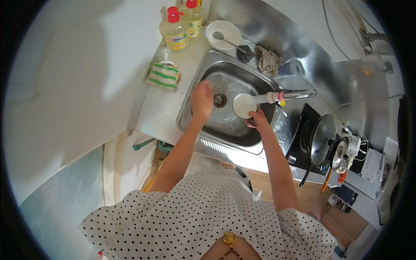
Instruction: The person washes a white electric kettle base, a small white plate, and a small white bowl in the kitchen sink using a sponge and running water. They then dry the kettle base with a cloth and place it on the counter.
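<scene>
My right hand (pixel 256 120) grips the edge of a small white bowl (pixel 243 106) over the right half of the stainless steel sink (pixel 234 136). The bowl is under the clear nozzle of the faucet (pixel 297 94). Whether water is running is hard to tell. Blurred by motion, my left hand (pixel 202 99) hovers over the sink's left side, left of the drain strainer (pixel 220 99). Its fingers look curled, but whether it holds anything does not show.
Left of the sink lies a green-striped sponge cloth (pixel 162 76). Dish soap bottles (pixel 174 32), a white bowl (pixel 221 27) with a spoon (pixel 224 38), a steel scourer (pixel 245 53) and a crumpled rag (pixel 268 61) line the back. To the right, a lidded pan (pixel 322 139) sits on a black cooktop (pixel 299 130).
</scene>
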A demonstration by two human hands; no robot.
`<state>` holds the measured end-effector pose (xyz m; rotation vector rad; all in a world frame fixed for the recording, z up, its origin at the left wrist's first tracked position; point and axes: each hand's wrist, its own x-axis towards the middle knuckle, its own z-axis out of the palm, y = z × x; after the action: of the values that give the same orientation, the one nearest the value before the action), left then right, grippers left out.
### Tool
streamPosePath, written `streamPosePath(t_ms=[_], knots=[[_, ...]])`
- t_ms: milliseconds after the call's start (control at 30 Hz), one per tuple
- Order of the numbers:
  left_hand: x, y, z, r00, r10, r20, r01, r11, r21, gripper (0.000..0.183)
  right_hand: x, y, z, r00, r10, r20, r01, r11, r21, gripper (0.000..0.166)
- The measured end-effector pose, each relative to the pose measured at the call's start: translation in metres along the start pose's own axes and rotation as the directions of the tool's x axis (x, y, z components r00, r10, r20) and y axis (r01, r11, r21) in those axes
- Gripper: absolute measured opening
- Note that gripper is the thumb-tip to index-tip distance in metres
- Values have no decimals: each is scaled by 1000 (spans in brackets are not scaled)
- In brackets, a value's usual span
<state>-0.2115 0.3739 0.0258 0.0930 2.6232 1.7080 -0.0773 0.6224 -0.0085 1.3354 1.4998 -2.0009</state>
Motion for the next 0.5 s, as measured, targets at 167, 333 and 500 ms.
streamPosePath(t_ms=[167,333,500], knots=[[21,4,-83,872,100,-479,163,864,477,36,-10,-4,25,979,72,-191,-25,970,242,24],[60,-57,-77,675,-505,-538,14,738,-675,40,-13,-6,32,994,-111,19,109,992,65,25],[63,-83,-88,666,-651,-364,165,604,-779,30,-17,-7,34,962,-250,-106,247,968,-42,28]])
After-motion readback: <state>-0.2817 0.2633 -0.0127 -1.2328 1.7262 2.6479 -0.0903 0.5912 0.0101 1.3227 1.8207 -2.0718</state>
